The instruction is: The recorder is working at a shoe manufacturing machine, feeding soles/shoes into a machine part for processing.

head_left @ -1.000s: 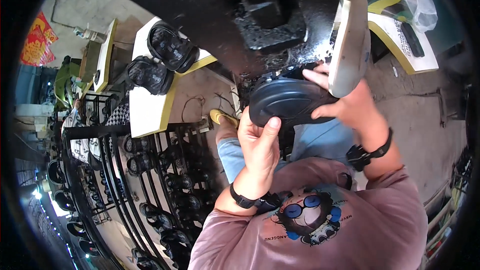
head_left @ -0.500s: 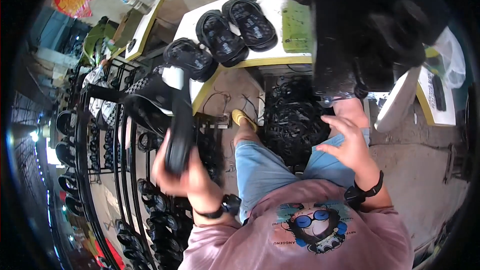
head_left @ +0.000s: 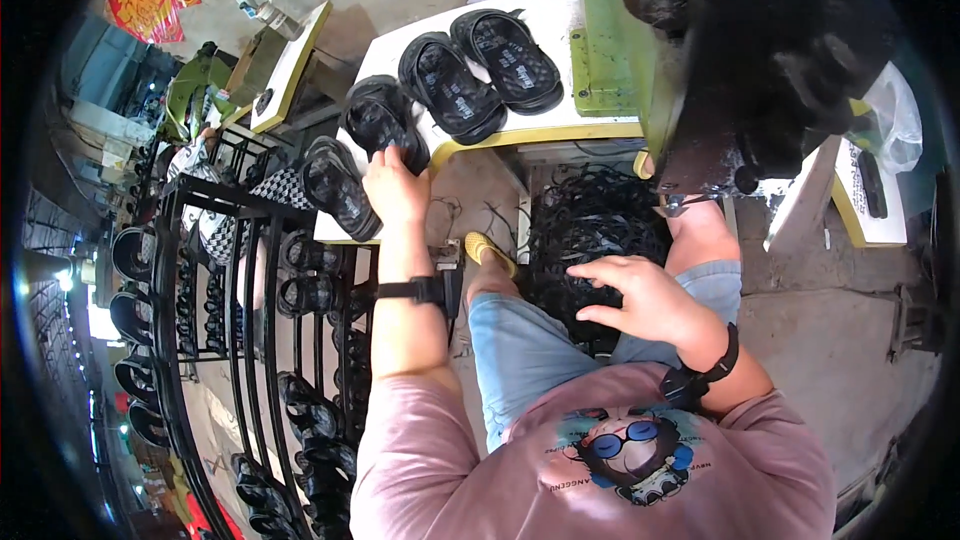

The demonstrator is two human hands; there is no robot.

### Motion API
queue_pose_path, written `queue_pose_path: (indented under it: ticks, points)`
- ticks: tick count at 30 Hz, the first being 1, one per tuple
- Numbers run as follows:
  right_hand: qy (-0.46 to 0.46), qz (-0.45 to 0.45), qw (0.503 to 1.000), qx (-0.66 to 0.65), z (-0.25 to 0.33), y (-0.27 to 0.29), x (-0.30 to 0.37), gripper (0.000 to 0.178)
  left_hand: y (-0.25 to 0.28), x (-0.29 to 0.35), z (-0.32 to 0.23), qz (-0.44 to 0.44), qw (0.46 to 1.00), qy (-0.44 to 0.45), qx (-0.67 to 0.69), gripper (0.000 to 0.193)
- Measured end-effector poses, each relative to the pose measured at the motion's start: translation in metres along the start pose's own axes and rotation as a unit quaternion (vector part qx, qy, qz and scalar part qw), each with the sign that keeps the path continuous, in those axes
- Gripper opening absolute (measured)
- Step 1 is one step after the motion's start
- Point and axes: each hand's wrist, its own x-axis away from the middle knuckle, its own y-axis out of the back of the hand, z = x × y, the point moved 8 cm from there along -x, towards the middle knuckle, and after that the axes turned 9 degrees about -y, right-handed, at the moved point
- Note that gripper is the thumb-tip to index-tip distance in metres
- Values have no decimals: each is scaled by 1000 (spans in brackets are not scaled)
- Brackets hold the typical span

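Fingers of the left hand (head_left: 393, 188) lie spread and released on the black rubber sandal (head_left: 383, 123) at the edge of the white yellow-rimmed bench (head_left: 545, 128), upper middle of the frame. Fingers of the right hand (head_left: 640, 300) are loosely curled, grasping nothing, over the heap of black straps (head_left: 590, 230) at centre. Two more black sandals (head_left: 480, 70) sit on the bench; another (head_left: 337, 185) lies lower left of the hand. A black wire rack (head_left: 250, 360) at lower left is filled with sandals. A dark heavy machine (head_left: 770, 60) looms upper right, hiding part of the bench.
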Motion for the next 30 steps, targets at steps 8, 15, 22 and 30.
queue_pose_path:
  ticks: [8,15,22,30]
  points:
    - [45,-293,955,1,17,32,14,54,189,91,-168,-92,899,-267,334,49]
    - [99,-54,988,-107,17,53,34,64,126,103,-211,189,548,-11,815,62]
    - [171,-459,847,205,37,126,135,64,73,116,-288,172,499,122,840,57]
    - [-44,-103,794,-597,-112,55,147,78,58,128,-304,57,382,180,905,45]
